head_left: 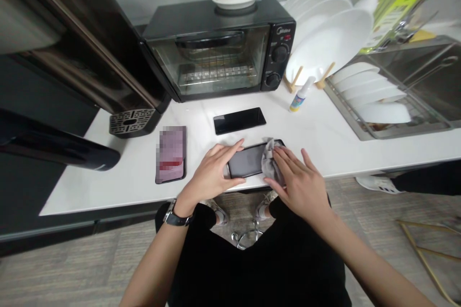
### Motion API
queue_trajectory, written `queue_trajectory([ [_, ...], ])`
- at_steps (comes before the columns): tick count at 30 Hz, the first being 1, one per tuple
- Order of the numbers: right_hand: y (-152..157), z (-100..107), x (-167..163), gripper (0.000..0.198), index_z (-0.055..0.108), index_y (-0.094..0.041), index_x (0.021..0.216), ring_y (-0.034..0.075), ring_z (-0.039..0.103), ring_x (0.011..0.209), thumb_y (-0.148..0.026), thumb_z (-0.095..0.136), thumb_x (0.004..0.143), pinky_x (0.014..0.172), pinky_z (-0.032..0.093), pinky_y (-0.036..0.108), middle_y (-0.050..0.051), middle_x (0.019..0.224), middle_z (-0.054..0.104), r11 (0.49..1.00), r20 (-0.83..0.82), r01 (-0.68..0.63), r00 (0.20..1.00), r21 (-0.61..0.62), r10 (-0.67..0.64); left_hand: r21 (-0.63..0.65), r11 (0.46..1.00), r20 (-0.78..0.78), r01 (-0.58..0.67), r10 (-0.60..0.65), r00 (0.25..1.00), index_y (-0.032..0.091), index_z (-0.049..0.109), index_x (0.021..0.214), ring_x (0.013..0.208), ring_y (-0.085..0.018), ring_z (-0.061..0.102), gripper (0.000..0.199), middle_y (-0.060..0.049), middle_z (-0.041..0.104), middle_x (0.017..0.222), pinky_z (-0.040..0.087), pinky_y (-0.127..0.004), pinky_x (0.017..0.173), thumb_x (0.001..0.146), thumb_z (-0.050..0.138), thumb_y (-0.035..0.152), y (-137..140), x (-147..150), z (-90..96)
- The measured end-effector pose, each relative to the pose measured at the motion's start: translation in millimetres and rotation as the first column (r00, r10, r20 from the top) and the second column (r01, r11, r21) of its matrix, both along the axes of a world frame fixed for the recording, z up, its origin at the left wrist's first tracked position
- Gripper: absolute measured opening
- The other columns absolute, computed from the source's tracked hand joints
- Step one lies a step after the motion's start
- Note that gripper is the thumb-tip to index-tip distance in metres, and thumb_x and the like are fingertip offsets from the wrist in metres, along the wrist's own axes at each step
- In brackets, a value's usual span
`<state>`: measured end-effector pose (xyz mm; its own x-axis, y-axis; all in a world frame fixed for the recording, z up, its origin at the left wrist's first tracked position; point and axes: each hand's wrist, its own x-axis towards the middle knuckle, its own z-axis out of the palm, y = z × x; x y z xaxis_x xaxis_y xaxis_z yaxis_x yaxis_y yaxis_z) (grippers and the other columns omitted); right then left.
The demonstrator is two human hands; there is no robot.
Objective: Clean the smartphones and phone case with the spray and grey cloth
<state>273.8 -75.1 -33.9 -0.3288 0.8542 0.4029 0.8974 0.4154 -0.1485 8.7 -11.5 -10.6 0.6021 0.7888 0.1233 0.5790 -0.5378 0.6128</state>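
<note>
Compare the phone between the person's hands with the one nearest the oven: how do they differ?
The handled phone has the left hand at one end and a grey cloth under the right hand at the other; the oven-side phone is untouched. The handled phone's screen looks grey, the oven-side phone's black. The handled phone lies by the counter's edge, the oven-side phone nearer the oven. Both lie screen up.

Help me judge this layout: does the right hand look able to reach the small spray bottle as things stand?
Probably yes: nothing seems to stand between the right hand and the small spray bottle, though that hand has a grey cloth pressed to a phone.
</note>
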Motion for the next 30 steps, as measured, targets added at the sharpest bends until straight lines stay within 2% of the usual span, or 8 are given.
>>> queue_trajectory([
  [3, 12, -5, -54, 0.078, 0.058, 0.005, 0.144, 0.040, 0.061, 0.139, -0.063, 0.047, 0.106, 0.124, 0.041, 0.058, 0.029, 0.148, 0.062, 1.000, -0.067, -0.027, 0.997, 0.016, 0.028, 0.014, 1.000, 0.016, 0.001, -0.002, 1.000, 0.030, 0.025, 0.170, 0.127, -0.029, 0.053, 0.103, -0.006, 0.061, 0.154, 0.043, -0.045, 0.114, 0.087, 0.086, 0.037, 3, -2, -2.8],
  [7, 14, -3, -106, 0.080, 0.065, 0.006, 0.135, 0.037, 0.066, 0.134, -0.066, 0.048, 0.104, 0.123, 0.046, 0.051, 0.030, 0.139, 0.068, 0.980, -0.175, -0.198, 0.965, -0.010, 0.193, 0.017, 1.000, 0.022, -0.022, 0.022, 1.000, 0.028, 0.024, 0.170, 0.122, -0.028, 0.055, 0.097, -0.007, 0.064, 0.148, 0.046, -0.044, 0.111, 0.089, 0.077, 0.020, 4, -7, -3.8],
  [12, -3, 4, -50, 0.055, 0.064, -0.011, 0.140, 0.029, 0.061, 0.141, -0.054, 0.046, 0.110, 0.123, 0.044, 0.056, 0.016, 0.149, 0.065, 0.951, -0.146, -0.304, 0.945, -0.057, 0.294, -0.009, 0.999, 0.005, -0.036, 0.036, 0.999, 0.032, 0.022, 0.170, 0.130, -0.029, 0.052, 0.105, -0.005, 0.060, 0.155, 0.043, -0.045, 0.115, 0.087, 0.085, 0.034, -1, -7, 0.1],
  [17, -5, 5, 22, 0.052, 0.060, -0.012, 0.145, 0.030, 0.064, 0.137, -0.049, 0.048, 0.111, 0.122, 0.045, 0.056, 0.015, 0.149, 0.065, 0.994, -0.019, -0.109, 0.994, -0.020, 0.109, -0.024, 0.999, 0.000, -0.030, 0.030, 1.000, 0.034, 0.021, 0.170, 0.131, -0.030, 0.051, 0.105, -0.004, 0.058, 0.157, 0.042, -0.047, 0.116, 0.088, 0.085, 0.043, -3, -1, 1.8],
  [19, 2, 2, 15, 0.062, 0.058, -0.009, 0.147, 0.034, 0.063, 0.138, -0.056, 0.048, 0.109, 0.121, 0.046, 0.057, 0.018, 0.149, 0.065, 0.999, -0.001, -0.050, 0.999, 0.005, 0.050, -0.030, 0.999, 0.009, -0.019, 0.020, 1.000, 0.034, 0.022, 0.170, 0.131, -0.030, 0.051, 0.104, -0.004, 0.058, 0.158, 0.042, -0.046, 0.116, 0.088, 0.085, 0.043, -2, 0, 1.6],
  [22, 11, -5, -34, 0.079, 0.061, -0.002, 0.143, 0.039, 0.062, 0.138, -0.069, 0.048, 0.104, 0.120, 0.047, 0.057, 0.026, 0.148, 0.063, 0.999, -0.033, -0.038, 0.999, 0.028, 0.039, -0.028, 1.000, 0.022, -0.004, 0.005, 1.000, 0.032, 0.024, 0.170, 0.130, -0.030, 0.051, 0.103, -0.005, 0.059, 0.156, 0.042, -0.045, 0.116, 0.087, 0.085, 0.040, 0, 0, 1.0],
  [26, 8, -4, -95, 0.089, 0.065, 0.002, 0.135, 0.038, 0.065, 0.135, -0.078, 0.050, 0.098, 0.120, 0.049, 0.052, 0.030, 0.142, 0.066, 0.982, -0.157, -0.191, 0.970, -0.006, 0.188, -0.043, 0.999, 0.025, -0.009, 0.010, 1.000, 0.029, 0.023, 0.170, 0.127, -0.028, 0.054, 0.099, -0.006, 0.061, 0.154, 0.044, -0.044, 0.113, 0.087, 0.076, 0.019, 0, -2, 2.0],
  [30, -3, 4, -66, 0.062, 0.065, -0.010, 0.139, 0.029, 0.061, 0.141, -0.061, 0.051, 0.106, 0.122, 0.047, 0.053, 0.017, 0.148, 0.065, 0.948, -0.171, -0.312, 0.939, -0.059, 0.299, -0.053, 0.998, 0.000, -0.027, 0.027, 1.000, 0.030, 0.021, 0.171, 0.129, -0.029, 0.053, 0.106, -0.005, 0.060, 0.156, 0.042, -0.045, 0.115, 0.084, 0.081, 0.020, -3, -3, 3.8],
])
